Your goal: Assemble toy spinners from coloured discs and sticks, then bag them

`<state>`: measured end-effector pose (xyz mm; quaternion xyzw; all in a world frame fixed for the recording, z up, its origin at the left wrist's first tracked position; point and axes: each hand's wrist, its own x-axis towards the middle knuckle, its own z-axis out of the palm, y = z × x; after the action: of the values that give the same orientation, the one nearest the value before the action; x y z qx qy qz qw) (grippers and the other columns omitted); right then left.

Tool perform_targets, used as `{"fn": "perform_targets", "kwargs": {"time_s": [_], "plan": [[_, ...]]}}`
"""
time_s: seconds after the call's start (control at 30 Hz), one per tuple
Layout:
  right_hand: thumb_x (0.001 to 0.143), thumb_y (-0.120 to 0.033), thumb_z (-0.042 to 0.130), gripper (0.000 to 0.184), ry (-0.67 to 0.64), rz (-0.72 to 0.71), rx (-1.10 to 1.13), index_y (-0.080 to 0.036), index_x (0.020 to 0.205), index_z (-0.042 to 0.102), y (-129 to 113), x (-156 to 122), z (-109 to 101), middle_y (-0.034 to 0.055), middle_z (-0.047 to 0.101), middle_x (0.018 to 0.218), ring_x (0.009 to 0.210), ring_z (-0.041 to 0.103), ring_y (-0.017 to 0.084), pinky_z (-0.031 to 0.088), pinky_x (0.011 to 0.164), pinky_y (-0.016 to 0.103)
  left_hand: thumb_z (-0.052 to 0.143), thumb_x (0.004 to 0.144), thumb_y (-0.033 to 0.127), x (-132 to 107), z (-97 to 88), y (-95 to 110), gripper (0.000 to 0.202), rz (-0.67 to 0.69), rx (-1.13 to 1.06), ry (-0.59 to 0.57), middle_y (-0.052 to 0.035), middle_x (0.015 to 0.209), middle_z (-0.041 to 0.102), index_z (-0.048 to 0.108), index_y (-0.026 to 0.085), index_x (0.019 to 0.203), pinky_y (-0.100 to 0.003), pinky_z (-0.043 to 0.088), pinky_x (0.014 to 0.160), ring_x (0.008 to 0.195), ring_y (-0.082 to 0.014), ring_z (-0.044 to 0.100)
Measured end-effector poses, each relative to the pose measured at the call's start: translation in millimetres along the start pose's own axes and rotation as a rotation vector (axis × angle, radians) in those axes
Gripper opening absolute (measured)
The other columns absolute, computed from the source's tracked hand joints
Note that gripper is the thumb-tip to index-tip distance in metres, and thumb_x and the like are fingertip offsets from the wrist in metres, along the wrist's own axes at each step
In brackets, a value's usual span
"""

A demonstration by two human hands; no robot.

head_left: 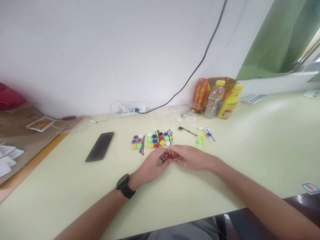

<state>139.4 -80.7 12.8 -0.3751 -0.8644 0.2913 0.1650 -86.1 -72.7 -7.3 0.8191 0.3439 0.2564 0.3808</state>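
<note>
My left hand (152, 166), with a black watch (123, 185) on its wrist, and my right hand (191, 157) meet above the table. Both have their fingers closed on a small red plastic piece (174, 156), mostly hidden by the fingers. Just beyond them lie rows of round discs in several colours, such as a yellow disc (150, 145), with bundles of coloured plastic arrows (143, 145) between them. To the right are spinners with an arrow fixed on a disc: a black spinner (187, 130), a blue spinner (210, 135) and a green one (200, 140), among others.
A black phone (100, 146) lies left on the pale table (160, 203). At the back stand a clear bottle (214, 100), a yellow bottle (230, 101) and a red-yellow bag (200, 95). A power strip (131, 110) with cables runs along the wall; cardboard (17, 121) lies far left.
</note>
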Motion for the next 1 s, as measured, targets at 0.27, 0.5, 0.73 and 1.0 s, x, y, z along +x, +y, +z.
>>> {"fn": "perform_targets", "kwargs": {"time_s": [0.27,0.5,0.73,1.0], "plan": [[0.092,-0.01,0.052,0.021,0.002,-0.008,-0.003,-0.023,0.108,0.055,-1.2,-1.1,-1.2,0.0059,0.069,0.107,0.095,0.064,0.023,0.045,0.077,0.031,0.059,0.099,0.022,0.4,0.4,-1.5,0.008,0.011,0.001,0.001,-0.0035,0.099,0.07,0.065,0.021,0.104,-0.032,0.054,0.081,0.086,-0.0193,0.065],[0.089,-0.007,0.053,0.018,0.058,-0.039,0.077,-0.022,0.099,0.055,6.2,3.6,5.8,0.0026,0.067,0.094,0.082,0.06,0.019,0.042,0.07,0.028,0.058,0.099,0.021,0.1,-0.2,-0.7,0.013,0.016,-0.012,0.005,-0.0042,0.103,0.072,0.067,0.021,0.108,-0.032,0.053,0.083,0.089,-0.0199,0.065],[0.093,-0.011,0.053,0.014,0.08,-0.036,0.373,-0.021,0.099,0.062,11.2,10.6,9.7,0.0006,0.066,0.088,0.077,0.059,0.017,0.043,0.068,0.027,0.06,0.1,0.024,0.4,-2.0,-1.2,0.017,-0.014,-0.131,0.02,-0.0059,0.105,0.075,0.072,0.02,0.112,-0.032,0.054,0.084,0.093,-0.021,0.067],[0.098,-0.02,0.05,0.015,0.166,0.018,0.526,-0.022,0.104,0.064,13.3,12.9,12.0,0.003,0.066,0.1,0.092,0.059,0.02,0.044,0.085,0.033,0.075,0.093,0.034,2.6,-4.4,-14.8,0.028,-0.176,-0.523,0.117,-0.0108,0.115,0.077,0.076,0.018,0.115,-0.036,0.056,0.095,0.107,-0.0252,0.072]]}}
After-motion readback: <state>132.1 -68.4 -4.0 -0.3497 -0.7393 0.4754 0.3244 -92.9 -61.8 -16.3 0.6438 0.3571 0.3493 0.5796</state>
